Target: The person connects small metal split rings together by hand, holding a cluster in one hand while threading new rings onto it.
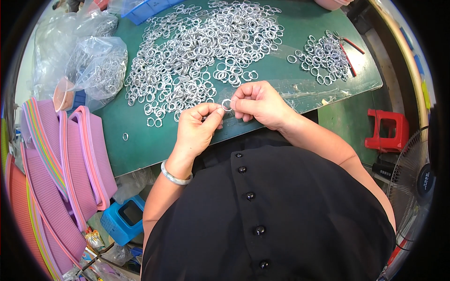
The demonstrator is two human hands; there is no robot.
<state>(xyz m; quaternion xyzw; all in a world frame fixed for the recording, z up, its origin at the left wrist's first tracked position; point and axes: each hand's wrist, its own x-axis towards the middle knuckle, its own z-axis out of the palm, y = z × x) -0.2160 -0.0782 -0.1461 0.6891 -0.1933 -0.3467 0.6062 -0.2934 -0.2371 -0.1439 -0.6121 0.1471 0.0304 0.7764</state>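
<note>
Both hands are narrowed to a fingertip pinch on one ring: the left hand (200, 125) seems to have its left side between thumb and forefinger, and the right hand (260, 105) its right side, though the fingers partly hide the contact. The ring (223, 103) is held near the front edge of the green surface (323, 24), just this side of the big pile (206, 49). With so thin a rim and only fingertips on it, an uneven pull could make it slip; it might then roll off the edge, or drop among the look-alike rings and be lost. The left hand is close to the pile, so its knuckles could scatter loose rings. On the right, pliers (348, 61) lie against the small pile (323, 58); catching their handles could drag rings along.
</note>
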